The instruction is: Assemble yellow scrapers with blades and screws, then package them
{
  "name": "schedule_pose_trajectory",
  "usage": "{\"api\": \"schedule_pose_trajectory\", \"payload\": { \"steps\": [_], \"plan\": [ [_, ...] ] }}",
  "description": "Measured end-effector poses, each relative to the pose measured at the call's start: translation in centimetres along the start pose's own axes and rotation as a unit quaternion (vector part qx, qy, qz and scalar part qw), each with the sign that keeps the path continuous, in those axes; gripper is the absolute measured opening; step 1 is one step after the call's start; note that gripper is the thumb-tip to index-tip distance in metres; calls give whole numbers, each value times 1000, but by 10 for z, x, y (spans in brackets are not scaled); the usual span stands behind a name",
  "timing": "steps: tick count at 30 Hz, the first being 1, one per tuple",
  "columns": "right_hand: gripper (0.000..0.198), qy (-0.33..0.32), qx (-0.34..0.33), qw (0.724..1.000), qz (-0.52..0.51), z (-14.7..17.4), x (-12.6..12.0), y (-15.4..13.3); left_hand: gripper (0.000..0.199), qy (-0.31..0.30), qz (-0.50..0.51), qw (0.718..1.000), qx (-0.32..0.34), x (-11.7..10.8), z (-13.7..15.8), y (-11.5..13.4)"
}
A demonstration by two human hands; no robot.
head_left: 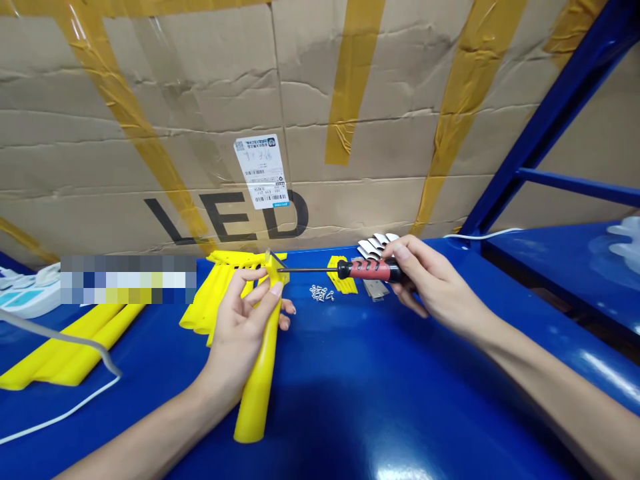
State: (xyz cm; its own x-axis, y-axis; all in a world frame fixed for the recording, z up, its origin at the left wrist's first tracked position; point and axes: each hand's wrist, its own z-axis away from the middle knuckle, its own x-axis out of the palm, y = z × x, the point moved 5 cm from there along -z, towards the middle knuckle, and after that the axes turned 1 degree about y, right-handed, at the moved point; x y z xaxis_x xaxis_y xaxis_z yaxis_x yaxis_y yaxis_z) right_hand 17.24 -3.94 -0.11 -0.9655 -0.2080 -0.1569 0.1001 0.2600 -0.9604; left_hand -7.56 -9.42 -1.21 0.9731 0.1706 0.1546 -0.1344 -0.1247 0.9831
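My left hand (250,307) is closed around the upper end of a yellow plastic handle (256,393), whose wider end points down toward me. A small clear or metallic piece shows at its top, too small to make out. My right hand (425,277) grips a red-and-black screwdriver (370,269) by the back of its handle. The shaft lies level, and its tip meets the side of the yellow handle's head. Just beyond, a small pile of screws (321,293) lies on the blue table.
More yellow handles (205,300) lie behind my left hand, and long yellow pieces (85,343) at left beside a white cable (65,417). Small yellow parts (343,275), grey plates (376,289) and white curved pieces (373,248) sit near the cardboard box (320,200). A blue frame post (540,113) slants at right.
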Motion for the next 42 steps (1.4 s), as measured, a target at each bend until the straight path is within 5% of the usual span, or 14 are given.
{"api": "schedule_pose_trajectory", "payload": {
  "steps": [5, 19, 32, 37, 42],
  "plan": [
    [35, -56, -46, 996, -46, 2, 4, -8, 38, 7, 1, 1000, 6, -3, -3, 0],
    [28, -39, -90, 991, 90, 5, -1, -18, 38, -5, 2, 1000, -19, 2, -2, -7],
    [30, 50, 84, 990, -101, 8, 11, -5, 38, -2, 15, 1000, 8, 2, 0, 0],
    [25, 48, 181, 970, -154, 7, 14, 6, 37, -21, 9, 1000, -5, 0, -5, 3],
    [14, 118, 221, 927, -280, 0, 1, 18, 45, 18, 18, 999, -32, 7, -26, 15]
  ]
}}
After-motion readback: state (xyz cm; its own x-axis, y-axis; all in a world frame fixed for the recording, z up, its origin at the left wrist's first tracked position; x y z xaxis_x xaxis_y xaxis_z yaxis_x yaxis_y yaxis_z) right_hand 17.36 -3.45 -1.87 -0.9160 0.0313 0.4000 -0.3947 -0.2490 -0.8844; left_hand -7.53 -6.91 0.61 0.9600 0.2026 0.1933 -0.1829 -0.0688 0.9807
